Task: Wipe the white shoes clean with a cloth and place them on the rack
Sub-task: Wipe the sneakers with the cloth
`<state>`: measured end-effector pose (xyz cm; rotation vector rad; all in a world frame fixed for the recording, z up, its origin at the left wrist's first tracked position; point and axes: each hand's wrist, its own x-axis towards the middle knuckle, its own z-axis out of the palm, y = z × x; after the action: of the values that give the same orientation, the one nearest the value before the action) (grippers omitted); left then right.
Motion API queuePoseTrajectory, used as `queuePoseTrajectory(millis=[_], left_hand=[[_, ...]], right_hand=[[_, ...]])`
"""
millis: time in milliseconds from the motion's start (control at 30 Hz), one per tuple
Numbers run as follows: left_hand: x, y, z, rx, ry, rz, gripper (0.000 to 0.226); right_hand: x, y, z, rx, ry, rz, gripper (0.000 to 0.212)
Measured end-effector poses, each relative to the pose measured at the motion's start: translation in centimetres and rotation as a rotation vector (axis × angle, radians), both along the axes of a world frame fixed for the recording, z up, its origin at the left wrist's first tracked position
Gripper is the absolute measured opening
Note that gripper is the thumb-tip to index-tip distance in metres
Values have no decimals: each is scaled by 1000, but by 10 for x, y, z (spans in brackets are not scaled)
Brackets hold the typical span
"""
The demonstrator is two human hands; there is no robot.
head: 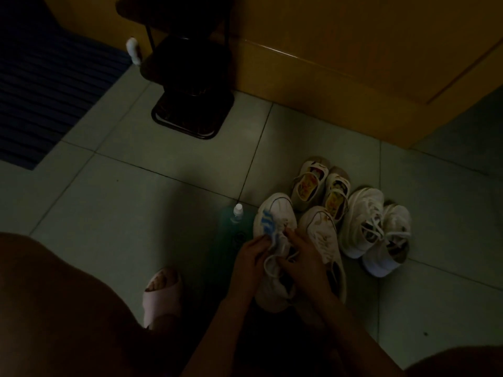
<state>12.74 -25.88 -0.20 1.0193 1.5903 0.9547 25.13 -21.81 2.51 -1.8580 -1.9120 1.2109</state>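
Floor of pale tile is seen in dim light, with a dark mat at far left and a black rack at far centre, well apart from the work. Other pale shoes are grouped to the right. One white shoe is kept near centre, toe pointing far, touching a second shoe on its right. A bottle stands just beside it on the left.

The left hand is curled, pinching a blue-striped cloth against the upper. The right hand is curled over the laces, bracing the shoe.

Marks could probably be missed in such poor light. The bottle might be tipped by the left forearm, and the loose laces could be snagged in the cloth.
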Motion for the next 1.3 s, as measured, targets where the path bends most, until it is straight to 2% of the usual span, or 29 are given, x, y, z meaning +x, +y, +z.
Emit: queuePoseTrajectory(millis=[200, 400, 733, 900, 1033, 1300], left_hand=[[2, -26, -5, -35, 96, -46, 35], [8, -49, -7, -115, 101, 20, 31], [20, -80, -5, -195, 62, 108, 23], [7, -59, 11, -167, -69, 261, 14], [20, -59, 15, -166, -78, 174, 19], [30, -78, 16, -226, -44, 215, 24]], right_hand=[[0, 4, 6, -6, -17, 53, 66], [5, 7, 11, -37, -53, 150, 75], [4, 6, 12, -35, -63, 167, 75], [2, 7, 16, -53, -7, 154, 80], [2, 9, 13, -33, -68, 192, 78], [0, 11, 13, -54, -90, 202, 76]])
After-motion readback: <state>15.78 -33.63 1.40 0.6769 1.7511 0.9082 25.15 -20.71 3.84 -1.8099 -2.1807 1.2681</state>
